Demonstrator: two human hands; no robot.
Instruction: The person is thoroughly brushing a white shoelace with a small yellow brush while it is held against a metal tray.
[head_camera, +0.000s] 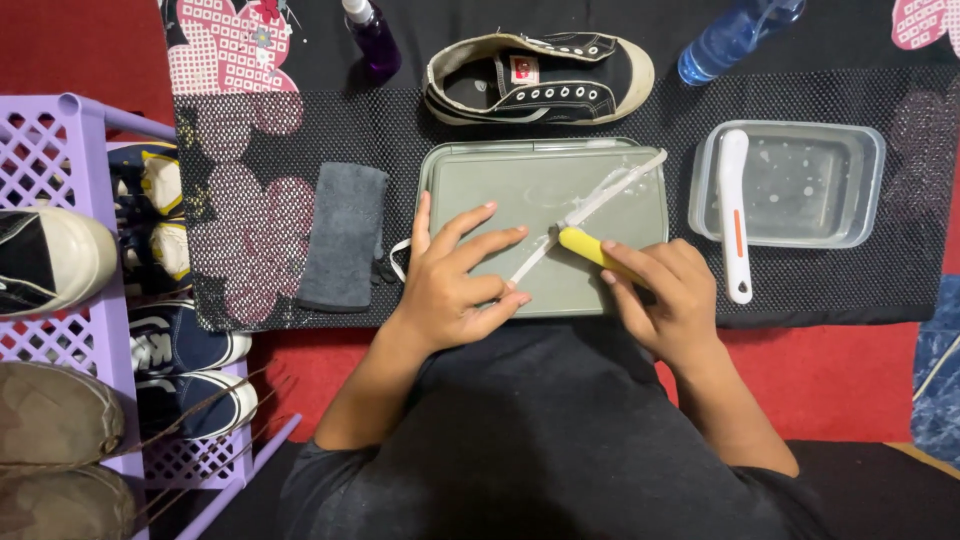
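Over the grey tray's (450, 175) front edge, your left hand (455, 280) pins a white shoelace (600, 195) flat while your right hand (665, 295) clamps a yellow-handled brush (585, 245) on it, mid-scrub; next, seemingly, steady strokes along the lace.

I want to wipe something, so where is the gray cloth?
In the head view, the folded gray cloth lies on the black mat, just left of the gray tray and the left hand.
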